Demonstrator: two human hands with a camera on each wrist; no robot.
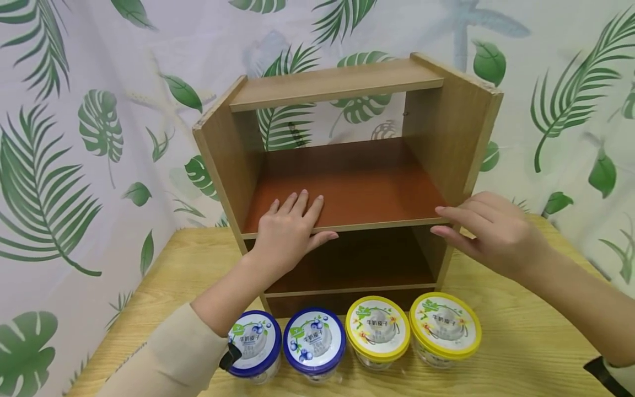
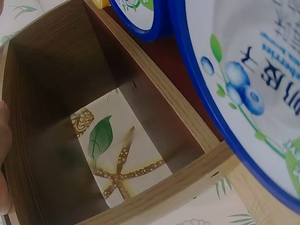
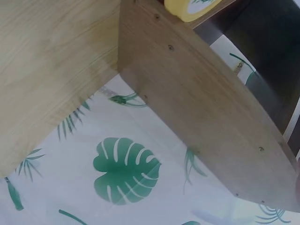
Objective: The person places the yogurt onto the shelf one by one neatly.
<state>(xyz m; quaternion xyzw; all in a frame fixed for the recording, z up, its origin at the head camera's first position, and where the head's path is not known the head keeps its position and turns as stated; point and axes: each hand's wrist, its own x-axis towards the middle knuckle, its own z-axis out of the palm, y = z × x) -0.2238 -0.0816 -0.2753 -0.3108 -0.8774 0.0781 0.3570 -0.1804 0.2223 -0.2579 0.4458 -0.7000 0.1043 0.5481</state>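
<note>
A wooden shelf unit (image 1: pixel 327 91) with reddish-brown boards stands upright on the table, its open front facing me. My left hand (image 1: pixel 285 229) rests palm down on its middle board (image 1: pixel 357 182), fingers spread and fairly straight, thumb along the front edge. At the right side panel (image 1: pixel 453 129), my right hand (image 1: pixel 501 234) is held with index finger and thumb stretched toward the board's front corner, nothing visible between them. In the right wrist view the outer face of that panel (image 3: pixel 197 98) fills the middle, and only a sliver of finger (image 3: pixel 298 185) shows.
In front of the unit stand two blue-lidded tubs (image 1: pixel 315 339) (image 1: pixel 255 342) and two yellow-lidded tubs (image 1: pixel 378 331) (image 1: pixel 445 325) in a row. The left forearm passes beside the leftmost tub. Behind the wooden table (image 1: pixel 526 325) hangs a leaf-patterned cloth (image 1: pixel 560 82).
</note>
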